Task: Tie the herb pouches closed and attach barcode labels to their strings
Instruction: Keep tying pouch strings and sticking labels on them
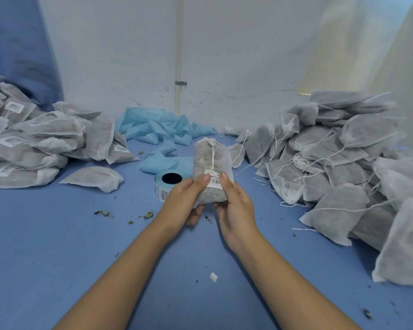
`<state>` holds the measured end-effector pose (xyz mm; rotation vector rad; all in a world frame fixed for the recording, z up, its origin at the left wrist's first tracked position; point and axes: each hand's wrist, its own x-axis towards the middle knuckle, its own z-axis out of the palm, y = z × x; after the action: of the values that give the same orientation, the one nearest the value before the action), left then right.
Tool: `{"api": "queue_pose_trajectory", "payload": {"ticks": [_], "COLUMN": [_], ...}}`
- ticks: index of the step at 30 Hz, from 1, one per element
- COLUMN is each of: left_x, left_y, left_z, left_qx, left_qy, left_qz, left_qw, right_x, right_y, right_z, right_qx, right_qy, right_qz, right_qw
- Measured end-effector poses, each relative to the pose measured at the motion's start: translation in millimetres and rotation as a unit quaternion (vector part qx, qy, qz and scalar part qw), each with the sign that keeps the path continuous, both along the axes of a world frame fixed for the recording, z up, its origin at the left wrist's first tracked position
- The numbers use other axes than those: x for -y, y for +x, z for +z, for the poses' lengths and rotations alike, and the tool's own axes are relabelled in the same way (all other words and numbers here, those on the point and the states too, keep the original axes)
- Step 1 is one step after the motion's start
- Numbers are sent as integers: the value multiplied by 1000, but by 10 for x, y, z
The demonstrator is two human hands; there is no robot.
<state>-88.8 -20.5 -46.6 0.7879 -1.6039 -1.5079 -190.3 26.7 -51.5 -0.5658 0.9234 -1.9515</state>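
While both forearms are reaching in from the near edge, the left hand and right hand are gripping the lower half of an upright herb pouch between them, fingers curling under it, both thumbs pressing on the barcode label. Above the thumbs, a knotted string is running down from the tied neck to that label. Just behind the left hand a label roll is lying on the blue table. Farther out, labelled pouches are piling up leftward, unlabelled pouches rightward.
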Motion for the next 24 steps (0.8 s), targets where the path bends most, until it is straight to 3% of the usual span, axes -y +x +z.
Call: {"api": "queue_pose_trajectory", "payload": {"ticks": [3, 6, 8, 17, 20, 22, 24], "left_x": [4, 80, 162, 56, -43, -118, -181], "left_y": [-20, -2, 54, -22, -89, -149, -222], "left_z": [61, 200, 233, 165, 175, 168, 159], "left_qx": [-107, -344, -412, -247, -186, -139, -93], "left_qy": [60, 144, 181, 79, 42, 15, -6], "left_qz": [36, 52, 57, 26, 11, 5, 1], "left_qw": [992, 926, 891, 965, 982, 990, 996], "right_x": [6, 10, 11, 20, 13, -23, -44], "right_y": [-28, -68, -84, -109, -172, -238, -334], "right_z": [-13, -35, -39, -56, -82, -74, -58], "right_qx": [7, -17, -8, -11, -206, -358, -448], "right_qy": [31, 79, 88, 76, 123, 128, 128], "right_qz": [-9, -19, -19, -35, -119, -182, -232], "right_qw": [999, 997, 996, 996, 963, 907, 854]}}
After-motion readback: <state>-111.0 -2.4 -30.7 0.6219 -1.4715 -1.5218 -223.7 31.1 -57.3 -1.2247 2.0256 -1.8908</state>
